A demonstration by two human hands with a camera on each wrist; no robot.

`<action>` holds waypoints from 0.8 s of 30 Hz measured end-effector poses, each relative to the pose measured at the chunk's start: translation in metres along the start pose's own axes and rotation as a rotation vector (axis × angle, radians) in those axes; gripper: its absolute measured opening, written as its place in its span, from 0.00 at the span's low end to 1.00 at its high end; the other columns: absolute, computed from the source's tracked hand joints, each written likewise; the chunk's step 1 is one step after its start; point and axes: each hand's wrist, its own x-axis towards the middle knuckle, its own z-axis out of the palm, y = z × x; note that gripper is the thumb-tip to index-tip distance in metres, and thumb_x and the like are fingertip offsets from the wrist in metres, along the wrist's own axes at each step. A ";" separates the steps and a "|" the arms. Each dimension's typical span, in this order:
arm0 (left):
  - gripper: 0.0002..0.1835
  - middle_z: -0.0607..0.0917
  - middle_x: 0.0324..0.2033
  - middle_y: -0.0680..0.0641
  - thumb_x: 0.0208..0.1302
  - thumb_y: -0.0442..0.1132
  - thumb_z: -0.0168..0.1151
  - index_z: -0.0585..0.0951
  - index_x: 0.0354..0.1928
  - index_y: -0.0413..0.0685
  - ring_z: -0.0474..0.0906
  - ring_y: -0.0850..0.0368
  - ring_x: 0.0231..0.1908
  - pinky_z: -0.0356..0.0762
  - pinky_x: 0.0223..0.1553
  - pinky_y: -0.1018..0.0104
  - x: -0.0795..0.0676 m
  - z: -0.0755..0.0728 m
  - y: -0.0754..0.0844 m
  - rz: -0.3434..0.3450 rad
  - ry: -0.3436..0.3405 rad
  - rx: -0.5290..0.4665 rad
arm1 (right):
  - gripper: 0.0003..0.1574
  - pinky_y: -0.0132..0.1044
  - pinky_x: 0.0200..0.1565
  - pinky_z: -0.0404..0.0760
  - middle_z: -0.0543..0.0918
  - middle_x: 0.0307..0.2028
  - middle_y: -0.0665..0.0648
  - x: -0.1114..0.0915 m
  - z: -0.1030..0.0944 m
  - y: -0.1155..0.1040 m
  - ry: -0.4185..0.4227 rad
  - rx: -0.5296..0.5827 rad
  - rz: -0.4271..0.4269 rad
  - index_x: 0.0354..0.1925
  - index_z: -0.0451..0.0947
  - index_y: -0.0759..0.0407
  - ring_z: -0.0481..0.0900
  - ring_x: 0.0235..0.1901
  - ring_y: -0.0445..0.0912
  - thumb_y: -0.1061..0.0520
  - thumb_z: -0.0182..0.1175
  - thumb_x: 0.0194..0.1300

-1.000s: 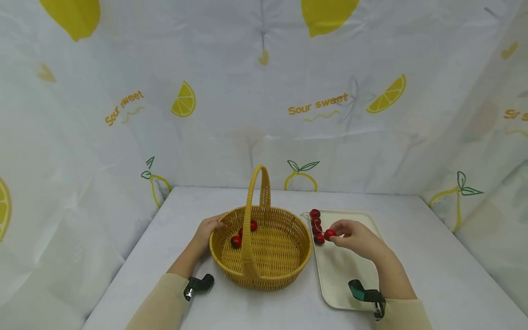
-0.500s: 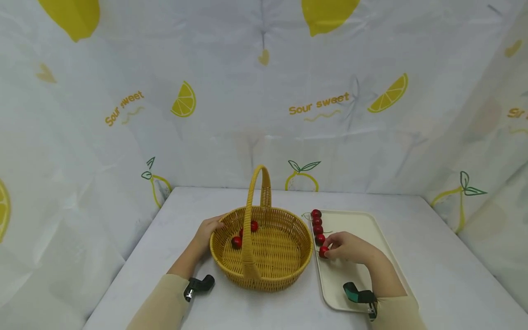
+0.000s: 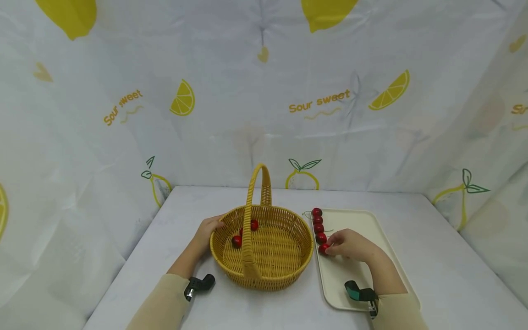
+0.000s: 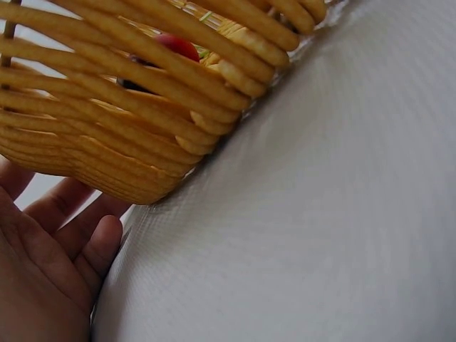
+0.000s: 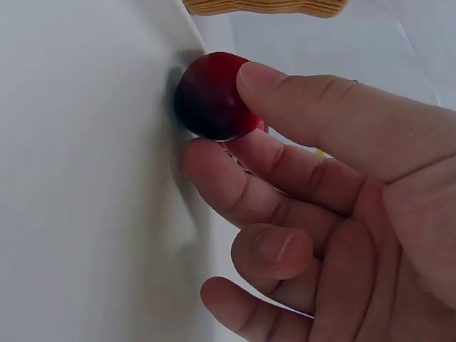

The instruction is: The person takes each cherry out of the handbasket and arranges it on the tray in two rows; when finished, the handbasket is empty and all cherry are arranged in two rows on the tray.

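Observation:
In the head view my right hand [image 3: 350, 244] is over the pale tray, pinching a red cherry [image 3: 324, 249] between thumb and fingers at the near end of a row. The right wrist view shows this cherry [image 5: 217, 96], dark on one side, against the tray surface, with the other fingers loosely bent below. Several more cherries [image 3: 318, 228] line the tray's left edge. My left hand [image 3: 206, 233] holds the left side of a yellow wicker basket [image 3: 284, 275], with a digit over the rim. In the left wrist view its fingers [image 4: 60, 203] lie against the basket's outside.
The cream tray [image 3: 344, 293] lies right of the basket on a white-covered table [image 3: 445, 256]. A few cherries [image 3: 237, 241] sit in the basket's left part, partly behind its tall arched handle [image 3: 249, 229]. A lemon-print cloth [image 3: 231, 151] hangs behind.
My right hand has brought its cherry toward me and left, down to the tray at the row's near end, then nudged it slightly closer to the row. The left hand stays at the basket.

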 end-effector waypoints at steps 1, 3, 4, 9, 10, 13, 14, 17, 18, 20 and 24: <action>0.27 0.78 0.65 0.37 0.68 0.35 0.48 0.76 0.67 0.34 0.70 0.41 0.69 0.61 0.71 0.50 0.000 0.000 0.000 0.004 -0.006 0.001 | 0.07 0.36 0.28 0.72 0.82 0.28 0.50 0.000 0.000 0.000 0.005 0.004 0.003 0.36 0.84 0.59 0.72 0.27 0.45 0.57 0.70 0.61; 0.27 0.78 0.65 0.37 0.68 0.35 0.48 0.76 0.67 0.33 0.71 0.41 0.68 0.62 0.71 0.50 0.001 0.000 0.000 0.007 -0.007 0.002 | 0.07 0.37 0.28 0.73 0.83 0.29 0.50 0.000 -0.001 0.000 0.011 0.008 0.004 0.36 0.84 0.59 0.73 0.28 0.45 0.57 0.70 0.61; 0.27 0.78 0.65 0.37 0.68 0.35 0.48 0.76 0.67 0.33 0.71 0.41 0.68 0.62 0.71 0.50 0.001 0.000 0.000 0.010 -0.008 0.002 | 0.07 0.37 0.29 0.73 0.83 0.29 0.50 0.000 -0.002 0.000 0.014 0.007 0.004 0.37 0.85 0.59 0.73 0.29 0.46 0.57 0.70 0.61; 0.27 0.79 0.64 0.37 0.67 0.37 0.49 0.77 0.66 0.34 0.72 0.42 0.68 0.62 0.71 0.50 0.000 0.001 -0.001 0.012 -0.007 0.003 | 0.11 0.41 0.33 0.77 0.86 0.33 0.50 -0.005 -0.011 -0.003 0.038 -0.018 0.002 0.41 0.86 0.60 0.76 0.33 0.46 0.55 0.70 0.63; 0.27 0.79 0.64 0.37 0.67 0.37 0.49 0.77 0.66 0.34 0.72 0.42 0.68 0.62 0.71 0.50 0.000 0.001 -0.001 0.011 -0.008 0.000 | 0.12 0.41 0.34 0.78 0.86 0.33 0.50 -0.007 -0.013 -0.004 0.042 -0.019 0.002 0.42 0.86 0.60 0.77 0.34 0.46 0.54 0.70 0.63; 0.27 0.79 0.64 0.37 0.68 0.37 0.48 0.77 0.67 0.34 0.72 0.42 0.68 0.62 0.71 0.50 0.000 0.001 0.000 0.008 -0.009 0.001 | 0.15 0.42 0.36 0.79 0.87 0.36 0.51 -0.013 -0.021 -0.008 0.054 -0.012 -0.011 0.45 0.85 0.61 0.79 0.37 0.47 0.53 0.69 0.65; 0.27 0.79 0.64 0.38 0.67 0.37 0.48 0.77 0.67 0.34 0.72 0.42 0.68 0.62 0.71 0.50 0.000 0.001 0.000 0.006 -0.010 0.000 | 0.16 0.42 0.36 0.79 0.86 0.37 0.51 -0.015 -0.024 -0.010 0.059 -0.009 -0.019 0.46 0.85 0.62 0.79 0.38 0.47 0.53 0.69 0.65; 0.27 0.78 0.65 0.38 0.68 0.37 0.48 0.77 0.67 0.34 0.71 0.42 0.68 0.61 0.72 0.51 0.000 0.001 0.000 0.001 -0.009 0.002 | 0.18 0.43 0.38 0.80 0.86 0.39 0.52 -0.020 -0.031 -0.015 0.085 -0.003 -0.047 0.48 0.84 0.63 0.80 0.40 0.48 0.52 0.68 0.67; 0.27 0.78 0.65 0.38 0.68 0.37 0.48 0.77 0.67 0.34 0.71 0.42 0.68 0.61 0.72 0.51 0.000 0.001 0.000 0.000 -0.009 0.003 | 0.18 0.43 0.39 0.80 0.86 0.39 0.52 -0.022 -0.033 -0.017 0.101 0.002 -0.052 0.48 0.84 0.63 0.80 0.40 0.48 0.51 0.68 0.67; 0.27 0.78 0.65 0.38 0.68 0.37 0.48 0.77 0.67 0.34 0.71 0.42 0.68 0.61 0.72 0.51 0.000 0.000 0.000 -0.005 -0.007 0.003 | 0.19 0.42 0.41 0.81 0.86 0.39 0.52 -0.024 -0.035 -0.022 0.137 0.002 -0.066 0.49 0.83 0.63 0.80 0.41 0.49 0.51 0.67 0.68; 0.27 0.79 0.64 0.38 0.68 0.36 0.48 0.77 0.66 0.34 0.72 0.42 0.68 0.62 0.71 0.51 0.000 0.000 0.000 -0.003 0.002 0.013 | 0.17 0.41 0.40 0.81 0.84 0.39 0.52 -0.025 -0.037 -0.033 0.213 -0.005 -0.106 0.50 0.84 0.60 0.79 0.39 0.49 0.50 0.66 0.70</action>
